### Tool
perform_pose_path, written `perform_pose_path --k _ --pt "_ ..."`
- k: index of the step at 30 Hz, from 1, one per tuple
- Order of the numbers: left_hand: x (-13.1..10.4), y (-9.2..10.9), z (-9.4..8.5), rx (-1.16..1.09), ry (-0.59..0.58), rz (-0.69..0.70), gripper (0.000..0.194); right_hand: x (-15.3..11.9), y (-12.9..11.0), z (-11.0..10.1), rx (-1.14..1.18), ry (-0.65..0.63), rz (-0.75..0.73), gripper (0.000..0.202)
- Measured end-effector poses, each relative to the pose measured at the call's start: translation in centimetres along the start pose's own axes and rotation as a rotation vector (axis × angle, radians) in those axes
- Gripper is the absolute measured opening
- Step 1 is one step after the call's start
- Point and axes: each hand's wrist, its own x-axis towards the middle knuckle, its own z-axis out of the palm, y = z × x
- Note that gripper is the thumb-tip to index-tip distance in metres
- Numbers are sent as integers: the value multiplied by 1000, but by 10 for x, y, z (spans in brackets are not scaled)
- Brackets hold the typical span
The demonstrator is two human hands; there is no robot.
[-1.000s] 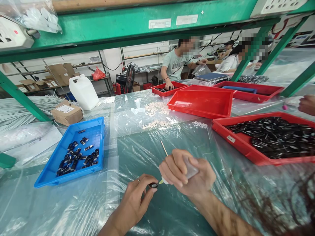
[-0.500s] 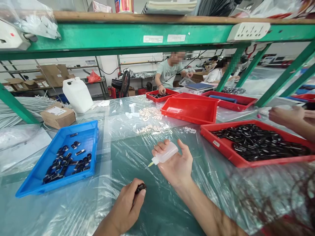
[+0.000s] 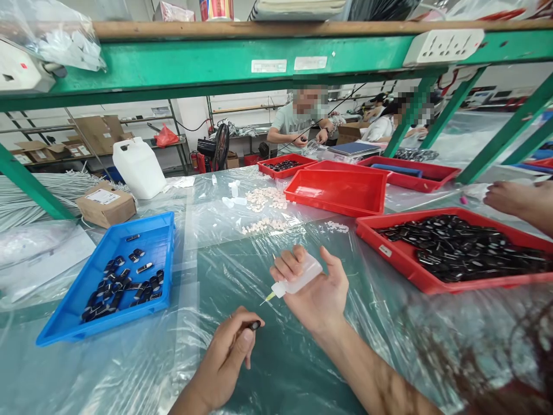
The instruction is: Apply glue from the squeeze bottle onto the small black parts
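Observation:
Between the thumb and fingers of my left hand is a small glossy black piece, one end poking out; its exact kind is unclear. My right hand, palm up, has its fingers curled over a translucent white squeeze bottle. The bottle lies tilted, and its thin yellow-green needle tip points down toward the black piece without touching it. The right thumb stands away from the bottle. Similar black pieces lie in the blue tray at left, and many more fill the red tray at right.
Small pale pieces lie in piles beyond my hands, near an upended or tilted red tray. A white jug and a cardboard box stand back left. A green shelf beam crosses above. Another person's hand is at right.
My left hand has turned the black piece slightly, and its end now shows differently. My right hand with the bottle has shifted a little right. The co-worker across has lifted a hand from the tray.

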Motion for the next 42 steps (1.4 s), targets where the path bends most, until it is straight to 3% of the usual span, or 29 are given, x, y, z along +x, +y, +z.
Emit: perform_pose_path --k 3,8,13,19,42 --pt "0 1 1 -71 -7 41 16 0 -2 2 26 -7 9 64" --pt "5 2 3 240 125 251 3 -3 -4 11 40 -75 37 67" --pt "6 1 4 400 206 357 6 -7 -3 20 23 -181 75 68" --pt "0 -7 3 499 233 355 5 -9 -1 27 -31 -184 92 71" --pt "2 18 1 576 186 412 9 -11 -9 46 -273 -254 124 72"
